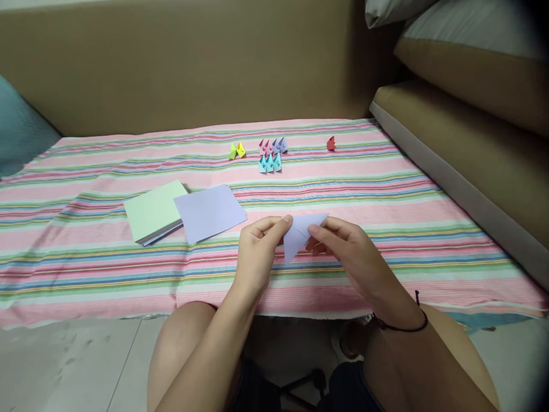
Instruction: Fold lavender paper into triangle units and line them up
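Observation:
A lavender sheet of paper (pixel 295 233), folded into a triangle with a crease across it, is held up between both hands above the striped cloth. My left hand (pixel 260 243) pinches its upper left corner between thumb and fingers. On the other side, my right hand (pixel 341 240) grips the right edge, thumb on top and fingers partly hidden beneath. Left of my hands lies a flat lavender paper (pixel 210 213), overlapping a stack of pale green paper (pixel 154 210).
Small folded paper pieces stand farther back: yellow ones (pixel 240 150), pink ones (pixel 265 147), purple ones (pixel 279 145), several turquoise ones (pixel 270 164) and a red one (pixel 331 143). A striped cloth (pixel 107 274) covers the seat. Brown cushions (pixel 463 154) border the right side.

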A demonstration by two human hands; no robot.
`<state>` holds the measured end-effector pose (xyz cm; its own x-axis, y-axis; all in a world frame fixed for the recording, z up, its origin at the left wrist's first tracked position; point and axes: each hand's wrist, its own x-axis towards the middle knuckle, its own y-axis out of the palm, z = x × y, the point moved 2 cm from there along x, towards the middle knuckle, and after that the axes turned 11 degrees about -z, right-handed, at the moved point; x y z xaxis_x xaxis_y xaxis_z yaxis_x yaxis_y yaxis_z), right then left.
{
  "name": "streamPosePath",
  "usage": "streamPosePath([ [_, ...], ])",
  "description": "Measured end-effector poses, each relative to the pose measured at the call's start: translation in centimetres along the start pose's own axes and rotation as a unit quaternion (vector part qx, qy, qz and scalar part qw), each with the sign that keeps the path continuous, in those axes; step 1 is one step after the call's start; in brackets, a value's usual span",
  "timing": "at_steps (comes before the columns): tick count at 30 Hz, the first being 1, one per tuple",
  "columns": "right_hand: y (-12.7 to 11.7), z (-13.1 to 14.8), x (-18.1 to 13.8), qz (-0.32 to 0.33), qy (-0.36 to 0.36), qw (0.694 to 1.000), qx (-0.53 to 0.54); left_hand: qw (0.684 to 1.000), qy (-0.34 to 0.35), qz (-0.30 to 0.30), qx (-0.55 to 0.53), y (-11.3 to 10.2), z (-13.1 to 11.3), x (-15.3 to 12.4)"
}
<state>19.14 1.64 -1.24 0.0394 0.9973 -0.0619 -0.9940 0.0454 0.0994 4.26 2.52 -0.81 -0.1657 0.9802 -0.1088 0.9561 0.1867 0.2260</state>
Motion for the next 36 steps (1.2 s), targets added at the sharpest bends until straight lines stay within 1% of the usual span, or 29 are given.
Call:
streamPosePath([
  [2,0.3,-0.1,0.0,0.014,0.010,1.000,0.005,1.000,-0.018,-0.013,-0.018,0.0,0.1,0.1],
  [5,0.7,-0.1,-0.2,0.029,0.024,0.998,0.045,0.997,-0.058,-0.023,-0.041,0.0,0.3,0.2],
  [8,1.1,0.0,-0.4,0.045,0.028,0.997,0.058,0.993,-0.105,-0.002,-0.051,0.0,0.7,0.3],
  [10,1.3,-0.1,-0.5,0.048,0.029,0.997,0.053,0.992,-0.115,0.006,-0.047,0.0,0.8,0.3],
  [14,1.5,-0.4,-0.5,0.043,0.026,0.999,0.020,0.996,-0.078,0.006,-0.034,0.1,0.6,0.0],
  [18,1.5,-0.4,-0.4,0.018,-0.008,1.000,-0.012,0.999,-0.044,0.004,-0.023,0.3,0.1,-0.4],
  [20,1.5,-0.3,-0.3,0.009,-0.023,1.000,-0.019,0.999,-0.040,0.009,-0.011,0.4,-0.1,-0.4],
  [23,1.3,-0.1,-0.3,0.015,-0.023,0.999,-0.029,0.999,-0.040,0.013,-0.002,0.4,-0.3,-0.4],
  [26,1.2,-0.1,-0.4,0.019,-0.023,0.999,-0.032,0.999,-0.036,0.004,0.007,0.2,-0.4,-0.2],
  [31,1.0,-0.1,-0.3,0.004,-0.030,0.999,-0.045,1.000,-0.026,0.006,0.016,0.0,-0.5,-0.1],
  [33,0.8,0.0,-0.1,-0.012,-0.047,0.997,-0.064,1.000,-0.014,0.004,0.027,0.0,-0.5,-0.1],
  [36,0.4,0.2,0.1,-0.070,-0.086,0.991,-0.081,0.999,0.001,0.001,0.050,-0.1,-0.3,-0.1],
])
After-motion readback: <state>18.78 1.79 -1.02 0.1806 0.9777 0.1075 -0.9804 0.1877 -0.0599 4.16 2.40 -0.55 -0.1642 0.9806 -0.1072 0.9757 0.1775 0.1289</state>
